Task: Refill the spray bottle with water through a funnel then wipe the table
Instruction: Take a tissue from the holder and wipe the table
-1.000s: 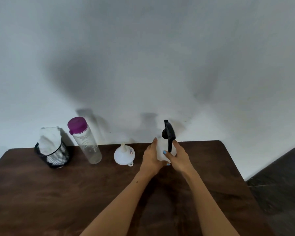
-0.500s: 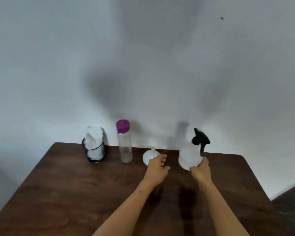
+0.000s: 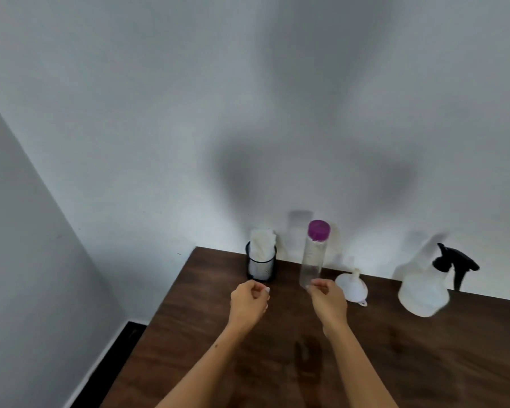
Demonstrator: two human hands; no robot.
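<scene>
The white spray bottle [image 3: 423,291] with a black trigger head stands at the table's back right, and no hand is on it. A white funnel [image 3: 351,287] lies mouth down to its left. Left of the funnel stands a clear water bottle [image 3: 312,260] with a purple cap. My right hand [image 3: 329,303] hovers just in front of that bottle's base with its fingers curled and nothing in them. My left hand [image 3: 249,303] is loosely fisted and empty, in front of a black mesh cup [image 3: 261,269] that holds a white cloth [image 3: 262,241].
The dark brown wooden table [image 3: 424,363] stands against a white wall, and its left edge runs diagonally near the cup. Beyond that edge lie a side wall and a strip of dark floor [image 3: 112,357].
My right hand has let go of the spray bottle, which now stands alone. Both hands have moved left, toward the water bottle and the cup. The view has swung left.
</scene>
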